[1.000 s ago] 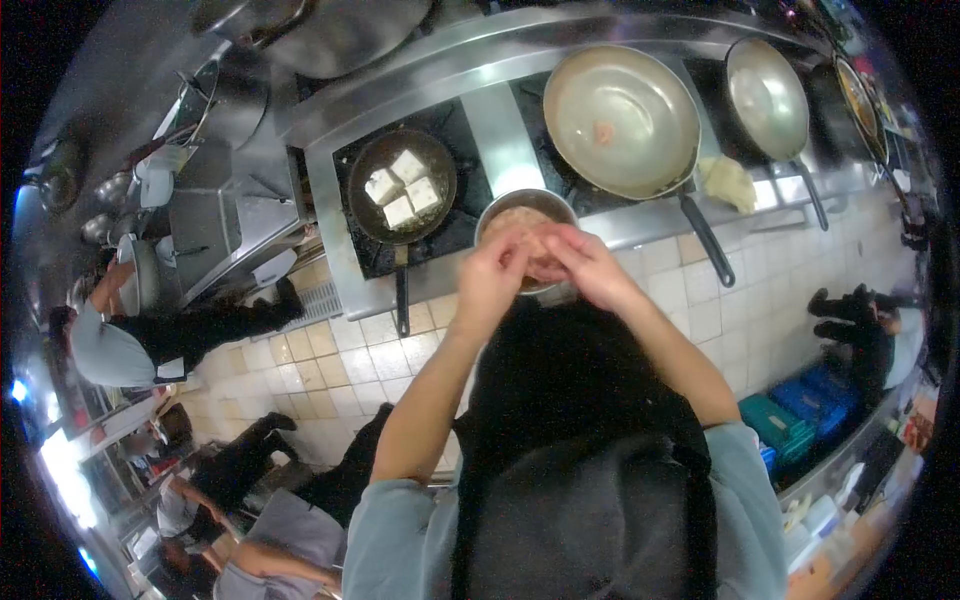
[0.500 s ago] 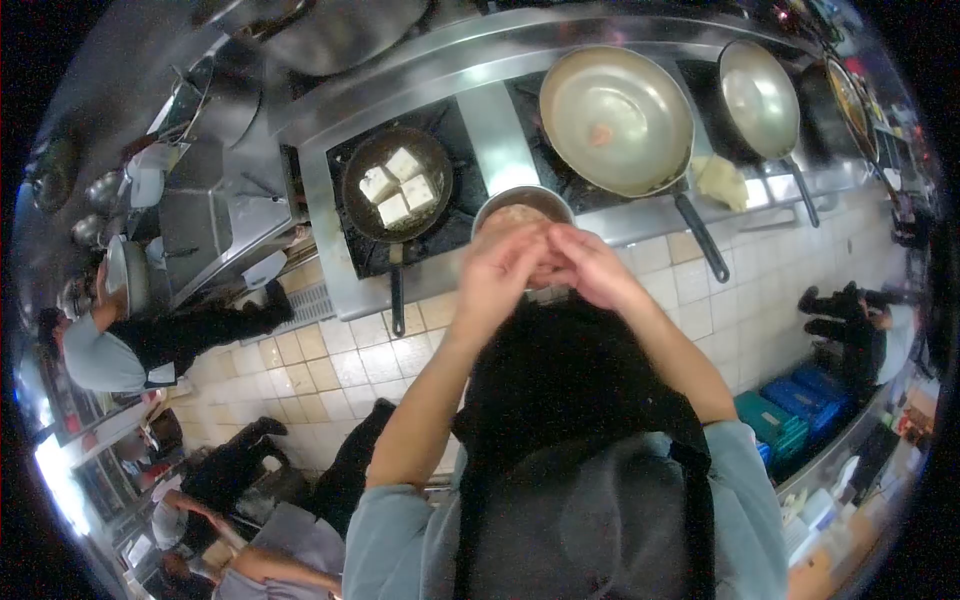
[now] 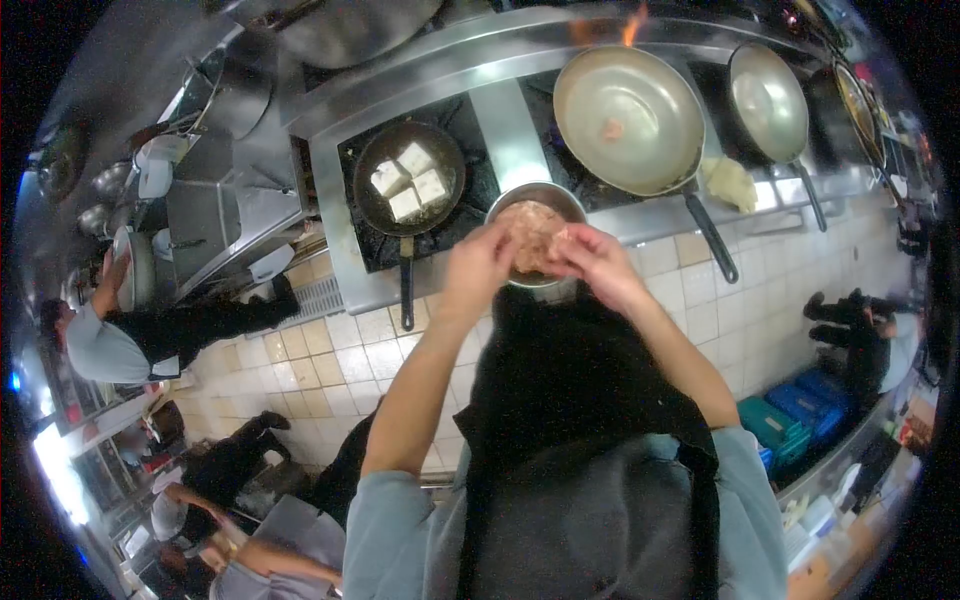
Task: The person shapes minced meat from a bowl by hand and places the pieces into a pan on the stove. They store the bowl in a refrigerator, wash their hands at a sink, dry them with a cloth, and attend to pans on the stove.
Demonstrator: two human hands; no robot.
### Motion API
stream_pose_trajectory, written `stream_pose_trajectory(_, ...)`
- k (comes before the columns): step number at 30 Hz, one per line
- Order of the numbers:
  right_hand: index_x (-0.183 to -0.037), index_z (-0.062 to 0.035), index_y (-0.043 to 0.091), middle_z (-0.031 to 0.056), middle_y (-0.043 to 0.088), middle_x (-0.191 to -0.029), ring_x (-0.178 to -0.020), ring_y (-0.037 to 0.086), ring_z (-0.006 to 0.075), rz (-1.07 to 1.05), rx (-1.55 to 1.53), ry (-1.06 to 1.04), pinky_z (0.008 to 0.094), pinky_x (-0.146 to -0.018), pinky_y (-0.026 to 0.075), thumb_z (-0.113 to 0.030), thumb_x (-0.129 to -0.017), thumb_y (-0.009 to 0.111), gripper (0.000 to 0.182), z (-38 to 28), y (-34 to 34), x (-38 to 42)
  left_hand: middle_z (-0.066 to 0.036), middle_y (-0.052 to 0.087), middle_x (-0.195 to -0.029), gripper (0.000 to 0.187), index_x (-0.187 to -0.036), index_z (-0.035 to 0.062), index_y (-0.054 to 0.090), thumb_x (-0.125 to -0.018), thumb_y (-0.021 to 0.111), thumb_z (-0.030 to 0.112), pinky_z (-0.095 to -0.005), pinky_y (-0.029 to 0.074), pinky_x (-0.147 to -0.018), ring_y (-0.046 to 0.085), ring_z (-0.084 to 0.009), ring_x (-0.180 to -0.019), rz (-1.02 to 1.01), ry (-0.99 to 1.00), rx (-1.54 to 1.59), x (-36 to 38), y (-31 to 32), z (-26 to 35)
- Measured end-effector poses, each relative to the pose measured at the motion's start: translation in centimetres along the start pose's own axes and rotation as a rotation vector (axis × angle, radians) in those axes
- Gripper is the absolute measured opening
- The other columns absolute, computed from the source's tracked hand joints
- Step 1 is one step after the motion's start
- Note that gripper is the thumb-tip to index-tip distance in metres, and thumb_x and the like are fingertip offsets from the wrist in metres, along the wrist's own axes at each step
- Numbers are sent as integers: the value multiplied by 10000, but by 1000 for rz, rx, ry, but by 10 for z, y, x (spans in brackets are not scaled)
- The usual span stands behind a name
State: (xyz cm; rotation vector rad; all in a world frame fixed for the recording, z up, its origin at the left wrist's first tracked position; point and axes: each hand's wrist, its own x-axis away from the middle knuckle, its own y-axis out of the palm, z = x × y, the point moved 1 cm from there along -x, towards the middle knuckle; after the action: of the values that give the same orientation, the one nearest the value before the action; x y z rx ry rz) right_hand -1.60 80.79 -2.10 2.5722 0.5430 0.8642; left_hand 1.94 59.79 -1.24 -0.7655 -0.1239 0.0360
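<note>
A round metal bowl (image 3: 576, 203) with raw minced meat (image 3: 535, 228) in it stands at the front edge of the stove. My left hand (image 3: 482, 262) is at the bowl's left side, its fingers bent together at the meat. At the right side of the bowl my right hand (image 3: 600, 265) has its fingers pinched; what is between them is too small to name. A large pan (image 3: 640, 125) behind the hands holds one small pink piece of meat (image 3: 611, 129). White blocks (image 3: 428, 187) lie in a dark pan (image 3: 372, 215) to the left.
Another pan (image 3: 765, 100) and a pale yellow cloth (image 3: 732, 184) are at the right of the stove. A flame (image 3: 632, 28) rises behind the large pan. People stand at the left (image 3: 100, 345), lower left and far right. Green crates (image 3: 772, 428) and blue crates sit lower right.
My hands have moved apart from each other, so the meat in the bowl now shows. A flame has appeared behind the large pan. The whole view has shifted slightly.
</note>
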Motion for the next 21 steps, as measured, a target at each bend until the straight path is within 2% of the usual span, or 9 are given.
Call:
stream_pose_trajectory(3,-1227,32,554,86,640,-1093,-983,650,176,20,34,34,329,-872,590,-96,-966,603,295,9,-7,-1,-149,707,-975,202,-1031,82,706,-868,639,180,-447,557,-772,676,-377,-825,188,252,-104,-12,20,10)
stream_pose_trajectory(7,-1210,33,553,82,632,-1096,-994,644,167,-4,88,62,318,-881,587,-87,-968,588,273,18,-13,-2,-148,719,-927,190,-1007,56,719,-868,654,169,-388,569,-746,704,-317,-790,-24,117,-114,-31,10,7)
stream_pose_trajectory(9,-1211,34,552,81,630,-1096,-994,644,168,1,63,72,316,-878,588,-87,-968,585,273,17,-14,-1,-121,738,-900,173,-1000,43,733,-877,673,148,-310,557,-729,702,-183,-777,164,-93,371,-34,-9,9)
stream_pose_trajectory(10,-1211,34,550,79,627,-1096,-993,644,169,2,41,81,314,-875,588,-87,-968,582,273,17,-15,0,-90,743,-899,201,-1015,14,730,-872,713,155,-254,538,-716,667,-99,-775,203,-107,308,-32,-24,13)
stream_pose_trajectory(13,-1210,35,552,85,623,-1101,-998,645,176,10,41,71,308,-867,591,-89,-970,582,272,17,-18,-1,-92,738,-921,210,-1051,-1,717,-896,692,139,-259,549,-720,676,-113,-786,108,-143,170,-14,-32,10)
stream_pose_trajectory(15,-1213,32,552,89,622,-1114,-1008,645,182,-3,24,58,313,-872,589,-101,-976,576,273,14,-17,0,-89,728,-939,229,-1091,-26,693,-924,664,128,-266,559,-712,678,-125,-793,-1,-258,566,0,-26,19)
stream_pose_trajectory(18,-1227,27,547,98,620,-1142,-1027,644,195,0,-25,82,326,-885,584,-137,-991,563,288,0,-9,8,-99,722,-939,244,-1126,-44,671,-941,633,109,-268,567,-693,678,-133,-769,-126,-302,892,13,-5,32)
stream_pose_trajectory(20,-1238,24,541,103,619,-1159,-1037,644,202,5,-63,113,334,-894,581,-160,-1000,556,301,-7,-3,11,-97,721,-939,217,-1098,-35,685,-937,632,100,-272,559,-694,675,-134,-777,-161,-299,893,17,9,40)
stream_pose_trajectory(21,-1252,22,532,106,618,-1171,-1040,645,207,-37,-61,87,339,-891,580,-186,-1009,545,320,-9,0,12,-105,726,-931,197,-1081,-8,700,-933,633,104,-285,557,-711,684,-143,-803,-79,-214,653,18,11,45)
